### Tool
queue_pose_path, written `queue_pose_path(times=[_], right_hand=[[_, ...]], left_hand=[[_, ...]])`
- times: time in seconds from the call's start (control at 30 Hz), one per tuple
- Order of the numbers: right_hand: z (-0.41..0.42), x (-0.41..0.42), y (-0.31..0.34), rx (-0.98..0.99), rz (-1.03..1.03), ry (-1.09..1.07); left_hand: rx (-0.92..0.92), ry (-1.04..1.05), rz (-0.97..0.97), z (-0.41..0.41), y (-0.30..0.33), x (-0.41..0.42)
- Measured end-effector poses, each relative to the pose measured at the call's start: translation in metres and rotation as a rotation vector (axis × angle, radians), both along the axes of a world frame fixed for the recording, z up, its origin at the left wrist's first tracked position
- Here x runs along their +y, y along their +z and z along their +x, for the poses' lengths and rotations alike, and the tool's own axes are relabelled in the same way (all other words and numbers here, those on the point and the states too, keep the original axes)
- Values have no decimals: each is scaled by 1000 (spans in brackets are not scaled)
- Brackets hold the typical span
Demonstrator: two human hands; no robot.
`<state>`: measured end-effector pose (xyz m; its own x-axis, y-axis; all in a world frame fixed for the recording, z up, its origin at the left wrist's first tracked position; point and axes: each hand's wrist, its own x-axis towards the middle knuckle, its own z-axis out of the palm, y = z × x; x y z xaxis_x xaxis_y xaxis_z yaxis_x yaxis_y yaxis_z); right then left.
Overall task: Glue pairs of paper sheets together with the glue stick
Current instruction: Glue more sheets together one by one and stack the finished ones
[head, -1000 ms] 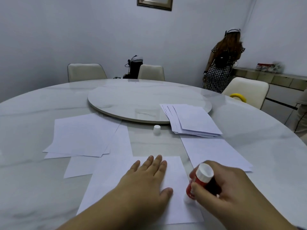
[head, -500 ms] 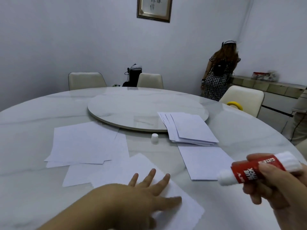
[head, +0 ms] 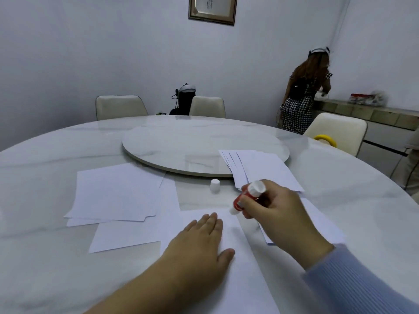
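Note:
A white paper sheet (head: 247,275) lies on the marble table in front of me. My left hand (head: 201,243) presses flat on it, fingers together. My right hand (head: 276,209) grips the red and white glue stick (head: 246,197), tilted, with its uncapped tip down at the sheet's far right corner. The glue stick's white cap (head: 215,185) stands upright on the table just beyond. A fanned stack of white sheets (head: 260,168) lies to the right, partly on the turntable. Another sheet (head: 326,225) lies under my right wrist.
Several overlapping sheets (head: 118,193) lie to the left. A round marble turntable (head: 181,146) sits in the table's middle. Cream chairs (head: 121,107) stand around the far side. A person in a checked dress (head: 299,105) stands at a side counter at the back right.
My right hand has swung the glue stick in from the right and down to the sheet's far corner. The sheet has turned under my left hand, which again lies flat on it.

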<state>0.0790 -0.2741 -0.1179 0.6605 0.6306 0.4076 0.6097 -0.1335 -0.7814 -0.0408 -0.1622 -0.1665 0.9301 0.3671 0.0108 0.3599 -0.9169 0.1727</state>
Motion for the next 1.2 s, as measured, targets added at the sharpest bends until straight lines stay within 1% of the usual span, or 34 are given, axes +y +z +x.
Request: queue_pose_path(times=[0.1, 0.27, 0.37, 0.6, 0.73, 0.8, 0.9, 0.93, 1.0, 1.03, 1.07, 1.1, 1.17, 1.2], right_hand=[[9, 21, -10, -80, -119, -5], [13, 26, -13, -179, -173, -5], [10, 19, -9, -202, -219, 10], [-26, -30, -6, -255, -174, 58], [-53, -59, -1, -225, -227, 75], [-66, -69, -3, -227, -223, 37], [-77, -80, -10, -252, -182, -76], [-78, -82, -10, -222, -184, -77], [-79, -87, -7, -117, -224, -14], [-78, -89, -3, -51, -221, 11], [-75, -92, 1, 48, -172, 44], [-69, -94, 8, 165, -86, 54], [-46, -101, 18, 335, 169, 34], [-34, -105, 22, 435, 281, 57]], left_hand=[[22, -8, 11, 0, 0, 0], [20, -11, 0, -1, 3, -2], [20, -12, 4, -1, 4, -2], [19, -6, 0, -1, 3, -2], [25, -1, 4, -1, 3, -3], [24, 5, 5, -1, 4, -3], [32, 7, 0, -2, 7, -5], [41, 9, -3, -3, 8, -5], [56, 12, 0, -3, 11, -6], [57, 16, -6, -3, 13, -6], [69, 20, -8, -4, 14, -6], [82, 32, -5, -6, 16, -6], [104, 83, 19, -12, 20, -6], [138, 124, 60, -16, 22, -6]])
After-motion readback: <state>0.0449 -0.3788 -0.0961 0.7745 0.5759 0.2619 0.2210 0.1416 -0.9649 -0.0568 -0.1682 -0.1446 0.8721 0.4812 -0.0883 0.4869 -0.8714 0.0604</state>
